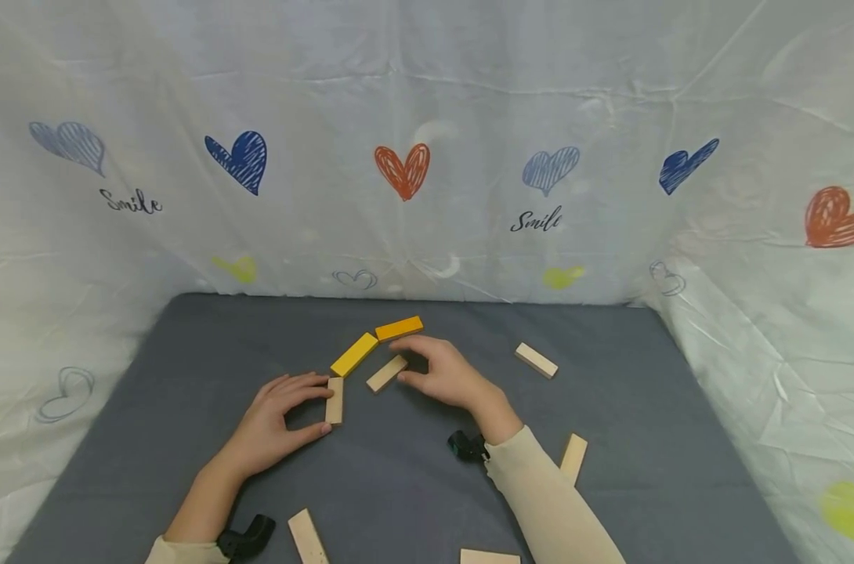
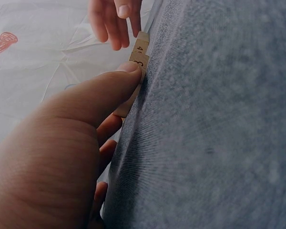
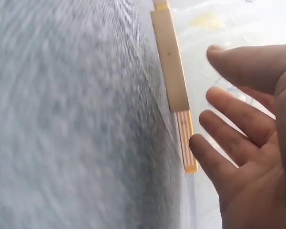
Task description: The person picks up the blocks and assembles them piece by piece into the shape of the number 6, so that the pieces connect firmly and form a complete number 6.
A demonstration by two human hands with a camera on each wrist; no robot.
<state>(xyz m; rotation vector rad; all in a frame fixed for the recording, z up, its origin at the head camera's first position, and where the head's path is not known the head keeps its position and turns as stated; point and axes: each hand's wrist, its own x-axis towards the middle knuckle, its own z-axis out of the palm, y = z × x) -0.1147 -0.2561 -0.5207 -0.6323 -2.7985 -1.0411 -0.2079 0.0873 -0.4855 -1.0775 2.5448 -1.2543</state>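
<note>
My left hand (image 1: pixel 284 413) pinches a plain wooden block (image 1: pixel 334 401) lengthwise, its thumb at the near end and fingertips at the far end. In the left wrist view the thumb (image 2: pixel 109 88) lies against that block, which has a handwritten mark. My right hand (image 1: pixel 446 374) is beside another plain block (image 1: pixel 387 374); the right wrist view shows its fingers spread, apart from this block (image 3: pixel 170 59). A yellow block (image 1: pixel 354 355) and an orange block (image 1: pixel 399 329) lie end to end beyond, forming a bent line with the left hand's block.
More plain blocks lie on the grey cloth-covered table (image 1: pixel 645 392): one at the right (image 1: pixel 537 360), one partly behind the right sleeve (image 1: pixel 573 458), and two at the near edge, a left block (image 1: pixel 307 536) and a right block (image 1: pixel 490 557). A white curtain (image 1: pixel 469 94) with printed hearts surrounds the table.
</note>
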